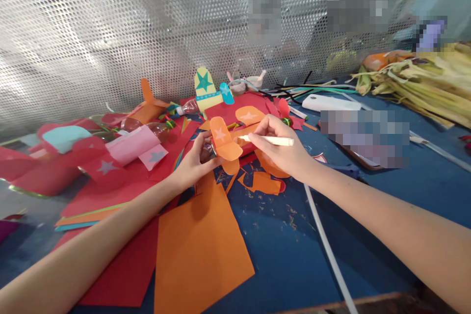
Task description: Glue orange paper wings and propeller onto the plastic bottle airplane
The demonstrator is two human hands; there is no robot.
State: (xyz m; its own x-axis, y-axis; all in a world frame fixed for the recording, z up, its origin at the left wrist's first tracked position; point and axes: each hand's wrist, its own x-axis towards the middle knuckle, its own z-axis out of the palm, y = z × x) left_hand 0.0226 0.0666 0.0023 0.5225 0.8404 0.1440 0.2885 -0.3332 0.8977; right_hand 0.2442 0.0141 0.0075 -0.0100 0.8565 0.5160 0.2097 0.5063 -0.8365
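While the right hand (pixel 281 149) pinches a pale marker (pixel 281 141), the left hand (pixel 196 164), half curled, grips the orange paper model (pixel 231 150) (2 stars (pixel 220 134) show) between them over the counter (pixel 272 250).

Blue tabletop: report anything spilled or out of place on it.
Jagged orange paper scraps and pale flecks lie scattered on the blue tabletop, on the near side of the right hand. They look odd because they seem like uncleared litter.
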